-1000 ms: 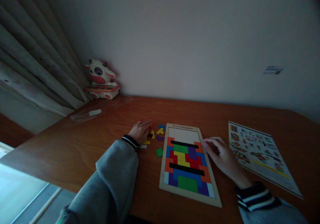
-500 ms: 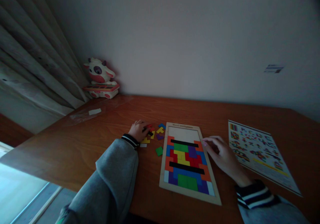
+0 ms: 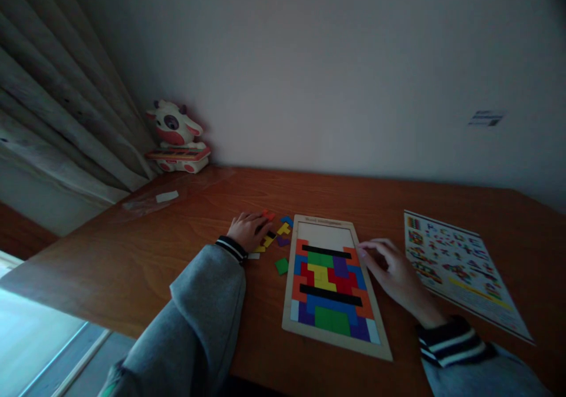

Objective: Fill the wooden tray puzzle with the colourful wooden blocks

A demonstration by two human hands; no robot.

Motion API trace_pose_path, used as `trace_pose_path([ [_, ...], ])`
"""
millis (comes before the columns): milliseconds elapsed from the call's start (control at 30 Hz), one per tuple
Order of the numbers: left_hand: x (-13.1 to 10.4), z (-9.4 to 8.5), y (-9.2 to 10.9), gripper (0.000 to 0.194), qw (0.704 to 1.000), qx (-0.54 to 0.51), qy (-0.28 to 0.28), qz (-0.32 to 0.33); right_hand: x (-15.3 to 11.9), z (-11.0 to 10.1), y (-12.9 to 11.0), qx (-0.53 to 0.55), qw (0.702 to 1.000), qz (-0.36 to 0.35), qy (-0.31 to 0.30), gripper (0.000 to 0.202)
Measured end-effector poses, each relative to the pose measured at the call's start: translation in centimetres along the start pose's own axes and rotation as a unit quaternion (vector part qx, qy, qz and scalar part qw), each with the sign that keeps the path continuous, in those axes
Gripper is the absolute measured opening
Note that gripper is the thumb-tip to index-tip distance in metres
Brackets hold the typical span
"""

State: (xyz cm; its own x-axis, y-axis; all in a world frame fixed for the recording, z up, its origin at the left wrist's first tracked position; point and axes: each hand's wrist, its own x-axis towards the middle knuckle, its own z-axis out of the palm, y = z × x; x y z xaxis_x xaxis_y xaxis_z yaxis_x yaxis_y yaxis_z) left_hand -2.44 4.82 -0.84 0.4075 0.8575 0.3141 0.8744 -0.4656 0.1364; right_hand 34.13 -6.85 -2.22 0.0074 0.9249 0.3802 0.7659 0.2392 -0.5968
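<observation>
My left hand (image 3: 249, 230) rests over a loose pile of puzzle pieces, its fingers spread among them. Beside its fingertips lie a red piece (image 3: 267, 215), a blue piece (image 3: 287, 221), a yellow piece (image 3: 283, 229) and a purple piece (image 3: 283, 241); others are partly covered by the hand. A green square piece (image 3: 282, 266) lies apart, nearer me. My right hand (image 3: 391, 270) is at the right edge of the wooden puzzle board (image 3: 336, 348), fingertips against its frame, thumb and fingers apart, holding nothing. Coloured pieces fill the board's lower and middle part; its far end shows bare white.
A printed pattern sheet (image 3: 464, 267) lies right of the board. At the back left stands a cow toy with a keyboard (image 3: 179, 140), near clear plastic wrap with a white label (image 3: 167, 196). A curtain (image 3: 57, 90) hangs at left; a wall runs behind the table (image 3: 198, 208).
My left hand's fingers have shifted over the pile, nudging the pieces; the red piece shows more at the far side. My right hand stays at the board's edge.
</observation>
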Motion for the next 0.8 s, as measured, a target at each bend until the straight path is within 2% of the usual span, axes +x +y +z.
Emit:
trace_pose_path([
  [500, 0.29, 0.38, -0.62, 0.029, 0.996, -0.08, 0.016, -0.036, -0.1, -0.02, 0.1, -0.001, 1.0, 0.01, -0.015, 0.032],
  [667, 0.24, -0.16, -0.06, 0.042, 0.989, -0.127, 0.02, -0.07, -0.05, 0.04, 0.22, 0.002, 1.0, 0.009, -0.013, 0.033],
  [800, 0.27, 0.08, -0.02, 0.045, 0.983, -0.163, 0.062, -0.053, 0.01, 0.08, 0.19, 0.003, 1.0, 0.006, -0.01, 0.032],
])
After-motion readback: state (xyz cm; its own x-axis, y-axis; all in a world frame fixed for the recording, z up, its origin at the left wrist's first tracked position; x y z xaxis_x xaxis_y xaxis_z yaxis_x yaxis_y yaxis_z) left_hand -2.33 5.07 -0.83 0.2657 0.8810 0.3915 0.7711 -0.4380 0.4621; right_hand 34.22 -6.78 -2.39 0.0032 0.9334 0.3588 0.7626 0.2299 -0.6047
